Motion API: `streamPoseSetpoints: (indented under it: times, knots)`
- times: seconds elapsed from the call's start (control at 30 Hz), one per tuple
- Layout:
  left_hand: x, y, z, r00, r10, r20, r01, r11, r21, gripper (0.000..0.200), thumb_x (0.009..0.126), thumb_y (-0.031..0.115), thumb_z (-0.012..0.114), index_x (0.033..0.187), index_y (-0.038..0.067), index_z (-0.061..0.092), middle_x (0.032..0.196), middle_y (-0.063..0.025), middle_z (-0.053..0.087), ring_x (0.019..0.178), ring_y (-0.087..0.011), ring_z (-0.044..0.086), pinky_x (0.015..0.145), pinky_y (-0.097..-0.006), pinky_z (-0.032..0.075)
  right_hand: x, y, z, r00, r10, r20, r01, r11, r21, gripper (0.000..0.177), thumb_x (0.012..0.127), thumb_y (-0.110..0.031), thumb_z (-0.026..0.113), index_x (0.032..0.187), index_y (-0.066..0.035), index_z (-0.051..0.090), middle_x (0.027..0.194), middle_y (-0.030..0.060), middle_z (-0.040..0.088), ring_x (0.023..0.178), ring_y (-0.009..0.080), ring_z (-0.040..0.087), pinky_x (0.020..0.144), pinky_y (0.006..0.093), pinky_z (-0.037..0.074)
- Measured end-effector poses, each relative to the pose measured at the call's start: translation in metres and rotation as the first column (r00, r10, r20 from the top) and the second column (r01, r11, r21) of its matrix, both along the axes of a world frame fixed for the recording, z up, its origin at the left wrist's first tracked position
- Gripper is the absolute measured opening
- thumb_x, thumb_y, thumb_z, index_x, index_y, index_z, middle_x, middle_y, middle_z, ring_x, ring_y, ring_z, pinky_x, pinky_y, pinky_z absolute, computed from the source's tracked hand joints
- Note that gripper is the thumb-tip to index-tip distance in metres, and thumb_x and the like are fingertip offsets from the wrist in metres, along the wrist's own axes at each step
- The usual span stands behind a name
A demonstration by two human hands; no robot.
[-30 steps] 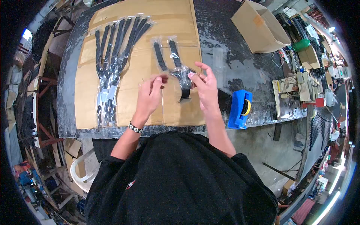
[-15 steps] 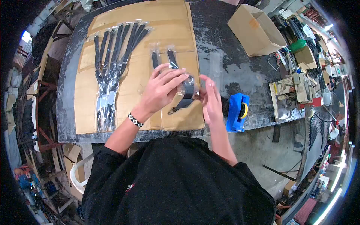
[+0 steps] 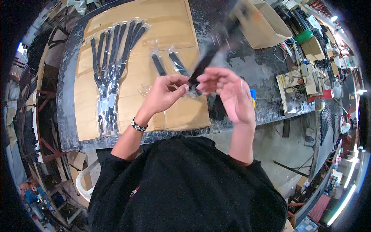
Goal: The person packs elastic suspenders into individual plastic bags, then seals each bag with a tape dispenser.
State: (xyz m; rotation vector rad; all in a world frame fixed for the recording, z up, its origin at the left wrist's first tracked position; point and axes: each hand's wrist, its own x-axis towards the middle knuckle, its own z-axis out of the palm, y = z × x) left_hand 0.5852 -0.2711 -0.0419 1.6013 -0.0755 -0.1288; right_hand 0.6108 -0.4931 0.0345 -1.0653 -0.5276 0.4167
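A long black strap [image 3: 205,62], smeared by motion at its far end, slants up and right across the table from between my hands. My left hand [image 3: 164,94] pinches its near end with thumb and fingers, and some clear plastic shows there. Beside the strap, my right hand [image 3: 234,92] has its fingers curved and apart; no grip shows. Just beyond my hands lie a bagged black strip [image 3: 158,64] and a second bagged strip [image 3: 177,62]. Several more strips in clear bags [image 3: 112,69] fan out on the cardboard sheet [image 3: 143,85] at left.
Mostly hidden behind my right hand is a blue tape dispenser [image 3: 253,94]. An open cardboard box [image 3: 266,29] stands at the far right of the dark table [image 3: 255,71]. Tools and a wooden block [image 3: 290,92] crowd the right edge.
The black strap, folded between my hands before, now stretches out toward the far right. My right hand has moved right and turned, covering most of the tape dispenser.
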Motion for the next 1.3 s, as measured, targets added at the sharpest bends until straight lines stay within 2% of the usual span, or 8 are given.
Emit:
streamPoseSetpoints:
  times: [0.07, 0.17, 0.3, 0.43, 0.7, 0.8, 1.03, 1.3]
  knots:
    - [-0.003, -0.001, 0.005, 0.999, 0.024, -0.028, -0.027, 0.995, -0.097, 0.022, 0.092, 0.006, 0.068, 0.109, -0.008, 0.066, 0.092, -0.0059, 0.071, 0.082, -0.0091, 0.066, 0.071, -0.0246, 0.053, 0.005, -0.004, -0.005, 0.988, -0.136, -0.076, 0.136, 0.991, -0.008, 0.047, 0.103, -0.036, 0.053, 0.122, 0.006, 0.060, 0.109, 0.0155, 0.070, 0.095, 0.0194, 0.067, 0.082, 0.0316, 0.051]
    - [-0.007, 0.001, 0.013, 0.993, 0.063, -0.096, -0.085, 0.966, -0.244, 0.018, 0.092, 0.004, 0.068, 0.105, -0.007, 0.067, 0.090, -0.0037, 0.070, 0.081, -0.0081, 0.065, 0.069, -0.0237, 0.053, 0.006, 0.005, -0.024, 0.906, -0.421, 0.033, 0.408, 0.851, -0.330, 0.030, 0.101, -0.025, 0.059, 0.112, 0.002, 0.066, 0.098, 0.0090, 0.072, 0.087, 0.0118, 0.065, 0.076, 0.0262, 0.049]
    - [-0.011, 0.001, 0.014, 0.985, 0.069, -0.157, -0.119, 0.934, -0.336, 0.012, 0.091, 0.002, 0.068, 0.101, -0.005, 0.067, 0.087, -0.0022, 0.068, 0.080, -0.0071, 0.065, 0.068, -0.0235, 0.053, 0.002, 0.023, -0.046, 0.938, -0.346, 0.022, 0.310, 0.809, -0.500, 0.022, 0.099, -0.022, 0.062, 0.105, -0.002, 0.069, 0.092, 0.0012, 0.069, 0.084, 0.0072, 0.060, 0.074, 0.0230, 0.045]
    - [-0.019, -0.001, 0.005, 0.976, 0.053, -0.212, -0.120, 0.941, -0.317, 0.015, 0.089, 0.005, 0.070, 0.104, -0.001, 0.068, 0.088, -0.0024, 0.070, 0.078, -0.0098, 0.065, 0.072, -0.0248, 0.052, 0.001, 0.031, -0.064, 0.946, -0.323, 0.020, 0.290, 0.818, -0.497, 0.022, 0.094, -0.020, 0.071, 0.095, 0.002, 0.068, 0.077, -0.0039, 0.061, 0.069, 0.0038, 0.050, 0.061, 0.0221, 0.041]
    - [-0.026, -0.003, 0.010, 0.957, 0.047, -0.287, -0.163, 0.904, -0.395, 0.016, 0.093, 0.004, 0.067, 0.106, -0.004, 0.066, 0.088, -0.0039, 0.070, 0.077, -0.0073, 0.064, 0.070, -0.0229, 0.052, -0.001, 0.028, -0.060, 0.959, -0.281, 0.028, 0.256, 0.823, -0.508, 0.020, 0.090, -0.018, 0.075, 0.094, 0.001, 0.068, 0.077, -0.0023, 0.063, 0.071, 0.0040, 0.053, 0.063, 0.0226, 0.044]
    - [-0.025, -0.006, 0.002, 0.972, 0.090, -0.215, -0.158, 0.934, -0.321, 0.016, 0.092, 0.010, 0.070, 0.105, 0.001, 0.068, 0.090, -0.0006, 0.069, 0.082, -0.0063, 0.062, 0.072, -0.0225, 0.051, -0.003, 0.028, -0.060, 0.960, -0.276, 0.044, 0.260, 0.824, -0.503, 0.020, 0.090, -0.018, 0.075, 0.094, 0.001, 0.068, 0.078, -0.0018, 0.063, 0.071, 0.0044, 0.054, 0.064, 0.0227, 0.045]
    - [-0.024, -0.008, 0.004, 0.971, 0.119, -0.207, -0.180, 0.934, -0.310, 0.013, 0.094, 0.008, 0.068, 0.103, -0.002, 0.068, 0.088, -0.0005, 0.068, 0.079, -0.0054, 0.062, 0.070, -0.0203, 0.050, -0.006, 0.023, -0.065, 0.954, -0.298, 0.035, 0.269, 0.799, -0.537, 0.021, 0.092, -0.019, 0.072, 0.097, 0.001, 0.068, 0.081, -0.0015, 0.065, 0.073, 0.0043, 0.055, 0.066, 0.0223, 0.046]
    - [-0.023, -0.007, 0.002, 0.957, 0.092, -0.275, -0.193, 0.910, -0.366, 0.014, 0.094, 0.012, 0.069, 0.104, 0.003, 0.068, 0.088, 0.0003, 0.067, 0.076, -0.0069, 0.063, 0.065, -0.0215, 0.051, -0.011, -0.048, -0.087, 0.872, -0.489, 0.011, 0.411, 0.721, -0.558, 0.021, 0.097, -0.019, 0.065, 0.102, 0.000, 0.070, 0.086, 0.0036, 0.071, 0.078, 0.0071, 0.063, 0.072, 0.0230, 0.050]
